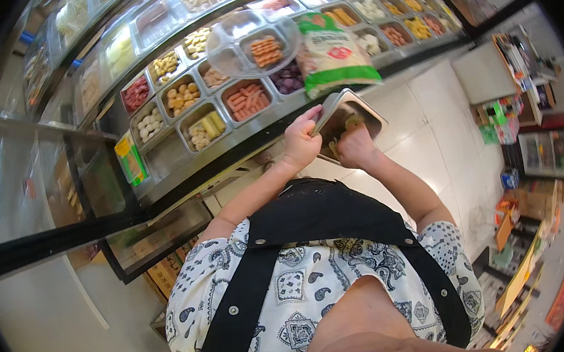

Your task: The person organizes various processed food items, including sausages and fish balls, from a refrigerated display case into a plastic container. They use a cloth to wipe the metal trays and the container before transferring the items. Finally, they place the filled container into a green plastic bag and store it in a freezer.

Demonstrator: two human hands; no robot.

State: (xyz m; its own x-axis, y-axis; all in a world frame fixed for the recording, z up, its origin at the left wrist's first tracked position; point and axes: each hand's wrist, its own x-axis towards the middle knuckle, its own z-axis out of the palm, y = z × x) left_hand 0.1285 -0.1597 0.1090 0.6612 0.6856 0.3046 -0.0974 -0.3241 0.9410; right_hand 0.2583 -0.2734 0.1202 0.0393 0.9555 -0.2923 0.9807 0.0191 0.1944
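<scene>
My left hand [303, 141] grips the near-left rim of a rectangular stainless steel food pan [375, 117]. The pan is tilted, held off the counter in front of my apron. Inside it is my right hand [357, 147], its fingers down among a few yellowish-green food pieces [354, 121]. Whether those fingers pinch a piece is hidden by the hand and blur. Just beyond the pan lies a plastic food bag [334, 53] with a green band, on top of the counter's pans. A clear round plastic lid [220, 48] rests left of the bag.
Steel pans of small sausages [248, 101], yellow rolls [202, 130] and round balls [183, 98] fill the refrigerated counter. A green and yellow packet [130, 159] stands at its left end. Black frame edges [239, 152] border the counter. Cardboard boxes [535, 194] sit at far right.
</scene>
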